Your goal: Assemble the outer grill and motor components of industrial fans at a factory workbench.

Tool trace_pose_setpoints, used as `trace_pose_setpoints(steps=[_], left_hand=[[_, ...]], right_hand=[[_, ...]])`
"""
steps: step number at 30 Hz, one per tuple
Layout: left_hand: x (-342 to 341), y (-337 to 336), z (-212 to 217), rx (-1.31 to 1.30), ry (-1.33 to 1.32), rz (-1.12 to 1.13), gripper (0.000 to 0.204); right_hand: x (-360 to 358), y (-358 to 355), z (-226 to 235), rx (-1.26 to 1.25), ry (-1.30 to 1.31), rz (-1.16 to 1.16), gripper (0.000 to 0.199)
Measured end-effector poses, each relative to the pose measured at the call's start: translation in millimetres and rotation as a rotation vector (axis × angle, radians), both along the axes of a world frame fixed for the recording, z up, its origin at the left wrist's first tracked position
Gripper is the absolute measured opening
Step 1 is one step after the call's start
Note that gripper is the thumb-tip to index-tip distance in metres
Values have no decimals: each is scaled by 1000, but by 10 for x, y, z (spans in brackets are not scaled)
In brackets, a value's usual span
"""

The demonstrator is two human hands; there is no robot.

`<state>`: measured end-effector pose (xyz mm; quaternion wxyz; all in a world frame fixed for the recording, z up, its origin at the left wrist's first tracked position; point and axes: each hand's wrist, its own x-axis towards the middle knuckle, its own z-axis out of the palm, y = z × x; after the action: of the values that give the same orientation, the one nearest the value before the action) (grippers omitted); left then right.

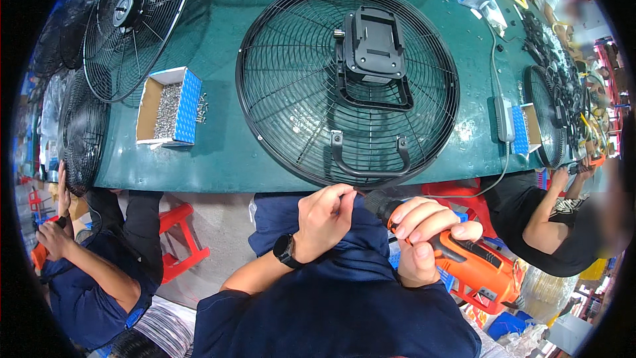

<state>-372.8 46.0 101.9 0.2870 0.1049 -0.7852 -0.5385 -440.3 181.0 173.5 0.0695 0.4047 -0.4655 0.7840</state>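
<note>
A right hand grips an orange power screwdriver, its long axis running from lower right up-left, black nose toward the left hand, which pinches something too small to identify (fingers closed) just below the black fan guard. The tool's tip is hidden.

a fan assembly workshop: wire fan guards on a green workbench, screw box

orange power screwdriver in right hand, left hand at fan guard rim
</note>
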Motion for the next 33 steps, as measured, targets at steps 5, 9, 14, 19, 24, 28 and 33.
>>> trace_pose_setpoints(steps=[5,9,14,19,24,28,33], left_hand=[[9,-13,-16,-63,20,-43,17],[197,-67,60,185,-189,-139,8],[290,-197,52,1335,-358,-467,7],[220,-181,-16,1638,-326,-536,9],[185,-131,-7,1762,-319,-583,15],[198,-133,37,1695,-389,-614,18],[189,-153,56,1451,-363,-548,17]], right_hand=[[22,58,17,-1,-9,28,51],[23,127,38,-31,-3,36,51],[31,127,45,-87,53,16,50],[70,93,114,-95,36,59,51],[88,104,159,-94,37,77,52],[51,127,181,-93,50,133,54],[-14,72,190,-197,66,130,51]])
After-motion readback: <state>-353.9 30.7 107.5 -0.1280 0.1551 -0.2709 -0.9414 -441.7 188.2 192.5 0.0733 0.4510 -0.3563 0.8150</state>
